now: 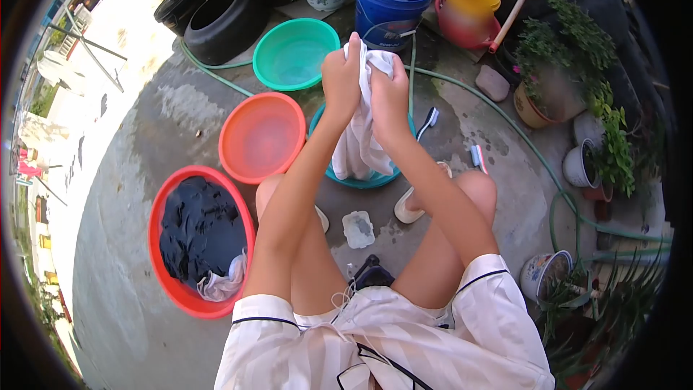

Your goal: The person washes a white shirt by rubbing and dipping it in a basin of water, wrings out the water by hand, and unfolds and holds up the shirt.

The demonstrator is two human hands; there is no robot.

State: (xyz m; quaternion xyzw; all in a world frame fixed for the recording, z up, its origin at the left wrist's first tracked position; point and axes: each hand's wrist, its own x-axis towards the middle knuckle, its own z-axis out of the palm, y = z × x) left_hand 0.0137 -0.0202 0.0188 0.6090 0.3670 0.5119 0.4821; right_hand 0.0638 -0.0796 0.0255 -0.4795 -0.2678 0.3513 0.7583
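Observation:
A wet white cloth (354,148) is bunched between my two hands, held up over a teal basin (369,183) between my feet. My left hand (341,79) is closed around the cloth's upper left side, with the thumb pointing up. On the right side of the cloth, my right hand (390,94) is wrapped around it, close to the left. The cloth's lower part hangs down into the basin, and the basin's contents are mostly hidden behind it and my arms.
An orange basin (262,137), a green basin (289,50) and a red tub (154,245) with dark contents and a pale cloth (224,283) stand left. Blue-white brush (429,121), red-white brush (478,158) and plastic box (358,229) lie nearby. Behind are a blue bucket (390,11) and hose (498,105).

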